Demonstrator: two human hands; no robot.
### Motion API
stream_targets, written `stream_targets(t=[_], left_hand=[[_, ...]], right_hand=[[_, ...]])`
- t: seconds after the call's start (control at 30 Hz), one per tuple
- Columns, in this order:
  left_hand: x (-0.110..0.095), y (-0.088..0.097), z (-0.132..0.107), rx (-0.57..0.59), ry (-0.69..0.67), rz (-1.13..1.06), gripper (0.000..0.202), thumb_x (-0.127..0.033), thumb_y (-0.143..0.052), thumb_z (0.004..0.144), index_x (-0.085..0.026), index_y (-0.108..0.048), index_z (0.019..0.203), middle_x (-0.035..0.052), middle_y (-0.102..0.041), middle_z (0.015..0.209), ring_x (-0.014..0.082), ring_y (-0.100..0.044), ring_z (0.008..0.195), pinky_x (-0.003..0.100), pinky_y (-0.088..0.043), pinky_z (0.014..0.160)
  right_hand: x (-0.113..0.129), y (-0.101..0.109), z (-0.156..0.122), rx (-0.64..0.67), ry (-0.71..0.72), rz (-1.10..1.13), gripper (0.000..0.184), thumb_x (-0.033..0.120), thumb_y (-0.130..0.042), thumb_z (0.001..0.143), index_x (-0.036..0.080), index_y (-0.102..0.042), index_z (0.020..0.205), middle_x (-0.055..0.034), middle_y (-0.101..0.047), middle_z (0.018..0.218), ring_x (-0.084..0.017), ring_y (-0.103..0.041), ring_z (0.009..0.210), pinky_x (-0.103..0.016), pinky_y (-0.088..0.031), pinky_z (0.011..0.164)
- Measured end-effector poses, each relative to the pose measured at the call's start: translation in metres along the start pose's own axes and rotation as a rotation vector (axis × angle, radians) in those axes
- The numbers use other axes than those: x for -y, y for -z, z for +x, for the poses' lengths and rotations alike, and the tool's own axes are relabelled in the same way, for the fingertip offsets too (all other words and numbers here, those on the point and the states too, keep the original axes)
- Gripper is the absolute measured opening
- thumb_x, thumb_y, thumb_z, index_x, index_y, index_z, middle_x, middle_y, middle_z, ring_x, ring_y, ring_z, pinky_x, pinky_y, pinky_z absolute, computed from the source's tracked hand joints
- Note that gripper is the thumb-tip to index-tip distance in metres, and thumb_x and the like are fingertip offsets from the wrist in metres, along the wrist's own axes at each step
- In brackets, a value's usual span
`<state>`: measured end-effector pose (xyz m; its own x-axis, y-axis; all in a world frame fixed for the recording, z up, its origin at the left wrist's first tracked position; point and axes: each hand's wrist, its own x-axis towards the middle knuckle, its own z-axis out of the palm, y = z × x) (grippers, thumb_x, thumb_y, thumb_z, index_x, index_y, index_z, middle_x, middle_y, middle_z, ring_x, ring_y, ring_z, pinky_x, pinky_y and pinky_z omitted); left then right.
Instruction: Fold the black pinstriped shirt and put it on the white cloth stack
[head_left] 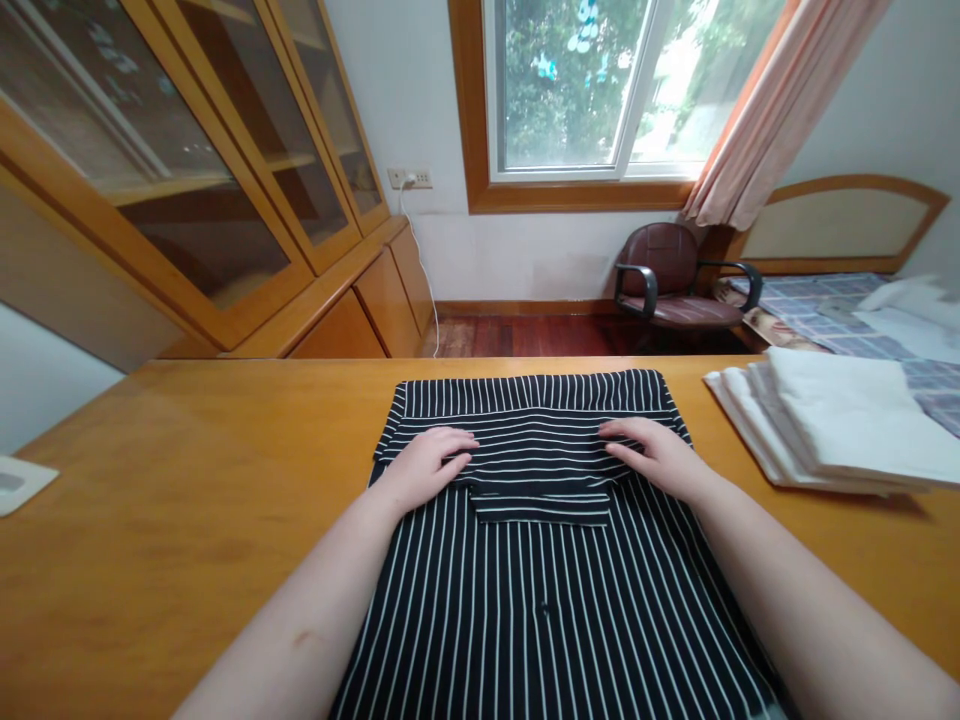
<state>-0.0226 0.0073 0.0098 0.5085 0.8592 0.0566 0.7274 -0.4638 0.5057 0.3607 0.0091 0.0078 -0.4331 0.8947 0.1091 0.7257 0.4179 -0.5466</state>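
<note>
A black garment with white stripes [525, 590] lies flat on the wooden table, its lower part running toward me and out of view. Its far end is folded over into a band with crosswise stripes, and a short strip of the cloth shows below that band. My left hand [431, 462] rests palm down on the left side of the folded part, fingers stretched out. On the right side of the same band lies my right hand [651, 455], its fingers extended and slightly apart. Neither hand grips the cloth.
A stack of folded white cloths [840, 415] sits on the table [187, 520] at the right. A white plate-like object [26, 482] is at the left edge. Beyond the table are a glass-door cabinet [300, 300], an armchair [679, 275] and a bed [840, 300].
</note>
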Motion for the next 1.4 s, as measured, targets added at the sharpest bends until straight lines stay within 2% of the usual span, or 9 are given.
stream_targets(t=[0.07, 0.2, 0.37, 0.63, 0.73, 0.9, 1.07, 1.23, 1.4], left_hand=[[0.013, -0.006, 0.002, -0.096, 0.088, 0.096, 0.042, -0.045, -0.042, 0.089, -0.029, -0.056, 0.126, 0.0040, -0.044, 0.142, 0.0254, -0.034, 0.133, 0.044, -0.022, 0.111], [0.036, -0.017, 0.004, -0.078, 0.267, 0.210, 0.063, -0.054, -0.044, 0.086, -0.028, -0.034, 0.142, 0.0069, -0.011, 0.156, 0.0324, -0.005, 0.141, 0.052, -0.010, 0.112], [0.047, -0.020, 0.005, 0.102, 0.424, 0.372, 0.073, -0.064, -0.030, 0.086, -0.028, -0.018, 0.147, 0.0076, -0.008, 0.155, 0.0303, -0.003, 0.141, 0.052, -0.009, 0.112], [0.049, -0.018, 0.007, 0.130, 0.438, 0.400, 0.075, -0.069, -0.025, 0.084, -0.030, -0.015, 0.148, 0.0063, -0.006, 0.155, 0.0284, -0.003, 0.141, 0.051, -0.011, 0.112], [0.046, -0.015, 0.006, 0.152, 0.443, 0.376, 0.074, -0.067, -0.025, 0.085, -0.029, -0.015, 0.148, 0.0068, -0.004, 0.155, 0.0281, -0.003, 0.141, 0.050, -0.011, 0.112], [0.029, 0.003, 0.013, 0.149, 0.531, 0.371, 0.074, -0.062, -0.031, 0.087, -0.024, -0.015, 0.148, 0.0112, -0.003, 0.155, 0.0312, -0.004, 0.141, 0.051, -0.014, 0.111], [-0.002, 0.014, 0.056, 0.115, 0.411, 0.389, 0.075, -0.059, -0.039, 0.085, -0.023, -0.020, 0.147, 0.0109, -0.004, 0.155, 0.0316, -0.005, 0.141, 0.050, -0.014, 0.111], [-0.033, -0.026, 0.115, -0.020, 0.243, 0.376, 0.066, -0.053, -0.039, 0.088, -0.022, -0.026, 0.145, 0.0096, -0.005, 0.155, 0.0310, -0.009, 0.141, 0.051, -0.015, 0.111], [-0.029, -0.076, 0.134, -0.038, 0.132, 0.385, 0.056, -0.041, -0.030, 0.092, -0.025, -0.026, 0.145, 0.0041, -0.024, 0.153, 0.0240, -0.020, 0.140, 0.049, -0.016, 0.112]], right_hand=[[-0.017, -0.008, 0.003, -0.094, -0.090, -0.145, 0.047, 0.046, -0.049, 0.087, 0.020, -0.057, 0.124, -0.0127, -0.050, 0.136, -0.028, -0.045, 0.125, -0.047, -0.033, 0.106], [-0.049, -0.025, 0.005, -0.010, -0.320, -0.326, 0.077, 0.053, -0.051, 0.082, 0.008, -0.033, 0.142, -0.0220, -0.024, 0.149, -0.036, -0.020, 0.137, -0.052, -0.023, 0.109], [-0.066, -0.021, -0.001, 0.167, -0.329, -0.326, 0.095, 0.066, -0.049, 0.075, 0.014, -0.019, 0.148, -0.0179, -0.014, 0.153, -0.034, -0.008, 0.139, -0.050, -0.017, 0.112], [-0.060, -0.009, -0.006, 0.293, -0.289, -0.310, 0.118, 0.068, -0.067, 0.056, 0.013, -0.017, 0.148, -0.0202, -0.006, 0.153, -0.038, -0.001, 0.138, -0.053, -0.013, 0.112], [-0.052, -0.005, -0.008, 0.270, -0.324, -0.277, 0.114, 0.068, -0.065, 0.059, 0.015, -0.017, 0.149, -0.0196, -0.009, 0.153, -0.038, -0.002, 0.138, -0.055, -0.014, 0.111], [-0.029, 0.008, 0.002, 0.138, -0.383, -0.249, 0.090, 0.060, -0.054, 0.076, 0.013, -0.025, 0.147, -0.0186, -0.018, 0.152, -0.033, -0.010, 0.140, -0.047, -0.019, 0.112], [0.009, 0.003, 0.047, 0.002, -0.194, -0.288, 0.075, 0.052, -0.051, 0.083, 0.012, -0.032, 0.143, -0.0161, -0.023, 0.151, -0.028, -0.023, 0.138, -0.040, -0.022, 0.113], [0.028, -0.041, 0.097, -0.052, -0.059, -0.326, 0.070, 0.051, -0.045, 0.087, 0.012, -0.030, 0.144, -0.0146, -0.022, 0.152, -0.026, -0.020, 0.139, -0.043, -0.020, 0.113], [0.015, -0.079, 0.110, -0.019, -0.102, -0.381, 0.068, 0.056, -0.030, 0.091, 0.017, -0.026, 0.146, -0.0113, -0.022, 0.152, -0.025, -0.020, 0.139, -0.046, -0.018, 0.112]])
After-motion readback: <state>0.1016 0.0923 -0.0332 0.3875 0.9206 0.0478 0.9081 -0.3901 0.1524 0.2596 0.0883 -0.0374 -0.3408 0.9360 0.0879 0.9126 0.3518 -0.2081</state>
